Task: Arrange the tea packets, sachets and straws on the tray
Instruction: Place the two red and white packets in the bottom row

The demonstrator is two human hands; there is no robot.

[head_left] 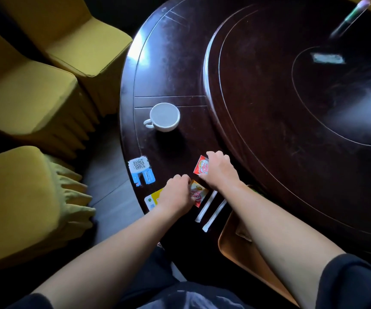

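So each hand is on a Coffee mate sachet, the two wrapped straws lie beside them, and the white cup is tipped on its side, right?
Not quite: the head view shows the white cup standing upright, mouth up. The rest holds: the left hand and right hand are each on a Coffee mate sachet, and the two wrapped straws lie beside them.

Head view, sole camera: worn on the person's head, looking forward and steeply down, wide-angle with curved edges. Close range over the near-left edge of the round dark wooden table [258, 90]. Frame takes in yellow fabric-covered chairs [35, 90] at left and both bare forearms entering from the near edge.
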